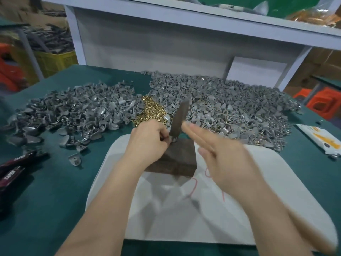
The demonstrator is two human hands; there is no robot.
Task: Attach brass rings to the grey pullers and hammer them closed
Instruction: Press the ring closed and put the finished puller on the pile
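Green tabletop (55, 191) heaped with grey pullers (230, 108) — at centre our left grip (149, 143) pinches a puller (173, 139) on the dark block (182, 159) to steady it; our right grip (225, 157), blurred, clasps the hammer bar (180, 117).

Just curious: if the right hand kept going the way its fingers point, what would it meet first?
Likely the dark bar at the fingertips of the right hand; blur hides whether they touch. Beyond it lie the brass rings.
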